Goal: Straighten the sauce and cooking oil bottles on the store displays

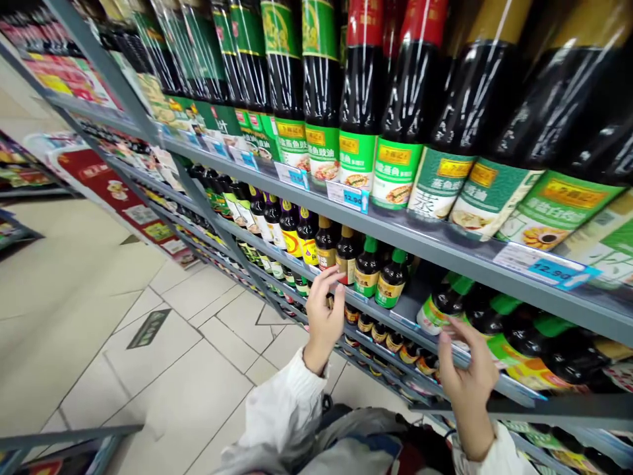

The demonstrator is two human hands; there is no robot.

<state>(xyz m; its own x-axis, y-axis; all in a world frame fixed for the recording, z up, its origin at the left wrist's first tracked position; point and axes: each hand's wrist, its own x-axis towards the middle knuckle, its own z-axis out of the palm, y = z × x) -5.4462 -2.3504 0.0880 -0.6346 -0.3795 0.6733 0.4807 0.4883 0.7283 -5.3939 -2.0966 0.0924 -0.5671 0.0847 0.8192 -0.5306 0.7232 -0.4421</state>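
Note:
My left hand (324,313) is raised before the second shelf, its fingers bent but apart and holding nothing. Just beyond its fingertips stand brown-capped dark sauce bottles (348,254), and I cannot tell whether they touch. To the right, two green-capped sauce bottles (390,284) stand upright side by side. My right hand (467,369) hovers at the same shelf's front edge, thumb and fingers apart with nothing seen between them. Its fingertips partly cover the area below a green-capped bottle (445,303) with a green and white label.
An upper shelf edge (425,234) with price tags (349,196) juts out above my hands, carrying tall soy sauce bottles (398,168). Lower shelves hold small jars (394,341). Left are a tiled floor (173,382), a red display panel (116,194) and a grey rack corner (93,435).

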